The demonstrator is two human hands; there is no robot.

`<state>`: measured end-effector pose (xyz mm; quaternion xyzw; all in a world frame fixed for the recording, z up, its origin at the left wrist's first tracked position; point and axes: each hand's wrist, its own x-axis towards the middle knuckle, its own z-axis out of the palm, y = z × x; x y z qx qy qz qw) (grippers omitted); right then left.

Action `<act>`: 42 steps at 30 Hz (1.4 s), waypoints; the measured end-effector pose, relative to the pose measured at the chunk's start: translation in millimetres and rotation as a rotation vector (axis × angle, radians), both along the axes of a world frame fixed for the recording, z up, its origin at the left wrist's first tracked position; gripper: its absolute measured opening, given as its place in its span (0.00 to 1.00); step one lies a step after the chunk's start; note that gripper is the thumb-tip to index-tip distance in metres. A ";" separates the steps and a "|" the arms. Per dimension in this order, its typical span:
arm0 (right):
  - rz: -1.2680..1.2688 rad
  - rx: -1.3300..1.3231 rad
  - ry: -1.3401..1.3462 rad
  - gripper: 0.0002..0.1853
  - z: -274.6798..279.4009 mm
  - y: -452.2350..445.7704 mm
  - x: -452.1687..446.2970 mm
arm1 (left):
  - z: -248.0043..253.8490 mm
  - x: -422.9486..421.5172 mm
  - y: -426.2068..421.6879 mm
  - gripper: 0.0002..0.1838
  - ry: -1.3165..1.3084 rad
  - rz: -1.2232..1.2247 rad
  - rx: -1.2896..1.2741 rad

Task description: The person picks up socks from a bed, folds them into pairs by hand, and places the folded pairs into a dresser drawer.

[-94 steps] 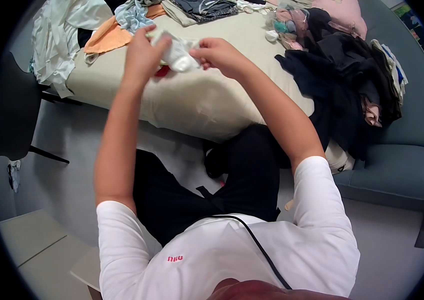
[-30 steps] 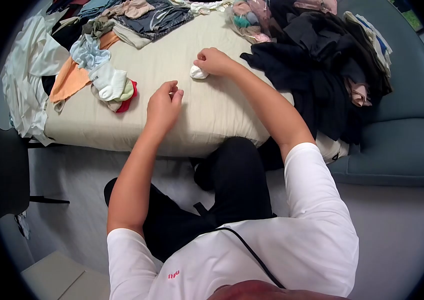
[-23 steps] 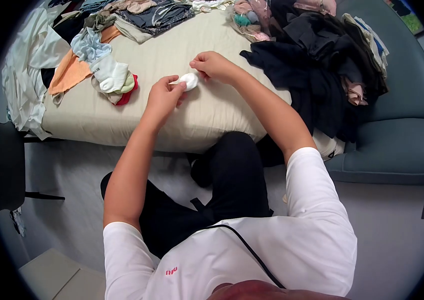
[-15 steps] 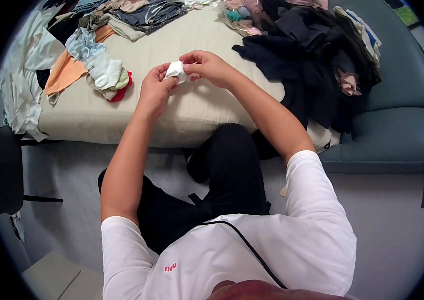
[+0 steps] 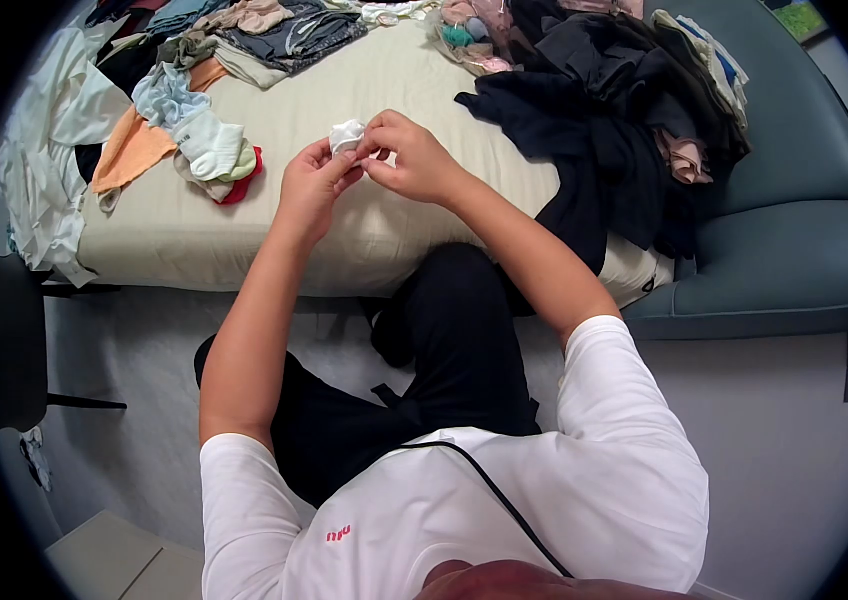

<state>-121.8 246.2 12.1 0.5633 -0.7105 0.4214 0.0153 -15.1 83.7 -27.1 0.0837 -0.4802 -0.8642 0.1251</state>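
Observation:
A small white bundle of cloth, which looks like a rolled sock, is held up over the bed's front part. My left hand pinches it from below and the left, thumb against its near side. From the right, my right hand has its fingers closed at the bundle's right edge, thumb and fingertips close to the left thumb. The part of the bundle between the fingers is hidden. To the left lie a pale sock and a red-and-green piece, also sock-like.
The bed has a cream cover. Orange cloth and white garments lie at the left, folded clothes at the back. Dark clothes and a clear bag are at the right, beside a blue-green padded headboard.
My right hand has shifted slightly lower, its fingers now drawn together at the bundle's lower right. The white bundle looks more tightly rolled and stands a little higher above my left fingers.

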 end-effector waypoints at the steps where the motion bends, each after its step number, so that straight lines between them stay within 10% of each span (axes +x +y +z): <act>1: 0.000 -0.001 0.001 0.11 0.2 0.5 2.7 | -2.9 -0.1 -1.9 0.17 -0.008 -0.011 -0.071; 9: -0.284 0.101 -0.073 0.15 -9.9 -3.8 2.7 | -1.4 4.8 5.0 0.18 -0.147 0.030 -0.445; 17: -0.112 -0.022 -1.487 0.13 -13.9 -2.1 -18.1 | 6.3 8.0 8.1 0.26 0.077 -0.050 0.138; 23: -0.073 0.230 -1.222 0.12 -8.9 -2.5 -1.9 | 0.9 3.9 -0.3 0.26 0.107 -0.130 0.226; 30: -0.180 -0.133 -0.603 0.12 -22.2 1.2 -14.2 | 18.0 7.9 2.1 0.23 -0.060 -0.131 0.461; 36: -0.032 -0.502 -1.511 0.18 -17.0 11.4 -25.4 | -6.1 -6.0 -2.9 0.21 -0.104 -0.064 0.193; 42: 0.171 -0.414 -1.776 0.18 -22.5 22.1 -34.5 | -5.5 -6.2 -1.3 0.19 -0.021 -0.083 0.324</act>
